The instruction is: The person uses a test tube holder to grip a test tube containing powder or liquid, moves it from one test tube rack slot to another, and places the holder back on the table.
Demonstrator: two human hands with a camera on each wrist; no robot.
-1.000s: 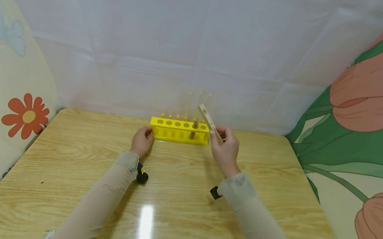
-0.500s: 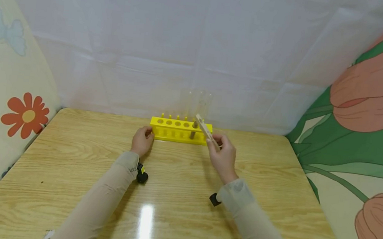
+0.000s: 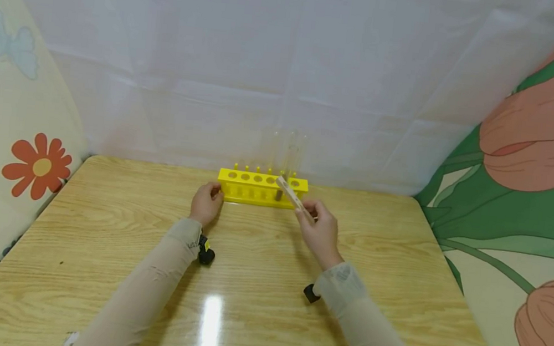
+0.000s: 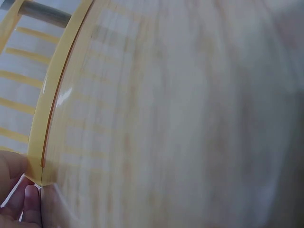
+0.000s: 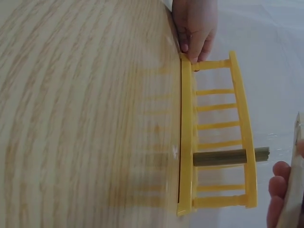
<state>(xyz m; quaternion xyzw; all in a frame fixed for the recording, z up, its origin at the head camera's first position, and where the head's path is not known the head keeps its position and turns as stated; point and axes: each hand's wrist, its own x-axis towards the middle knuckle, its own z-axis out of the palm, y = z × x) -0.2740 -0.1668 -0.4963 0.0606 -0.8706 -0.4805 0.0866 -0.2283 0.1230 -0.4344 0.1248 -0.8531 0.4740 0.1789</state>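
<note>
A yellow test tube rack [image 3: 249, 200] stands upright at the back of the wooden table. My left hand [image 3: 205, 204] pinches its left end low down, thumb and fingers about the base corner in the left wrist view. A dark greenish-brown rod [image 5: 219, 157] stands in a hole near the rack's right end, its top poking above the upper bar. My right hand [image 3: 320, 230] holds a wooden test tube clamp [image 3: 296, 200] between thumb and fingers, tilted up to the left. In the head view the clamp's tip overlaps the rod's top; in the right wrist view they are apart.
Several clear tubes [image 3: 292, 148] rise behind the rack's right part, faint against the white cloth [image 3: 192, 64]. Small yellow pegs line the rack's back. Flower-printed cloths hang on both sides. A white scrap [image 3: 71, 340] lies on the table near the front left.
My right hand has moved down and left, bringing the clamp's tip from above the rack to the rod's top. The left hand and rack have stayed in place.
</note>
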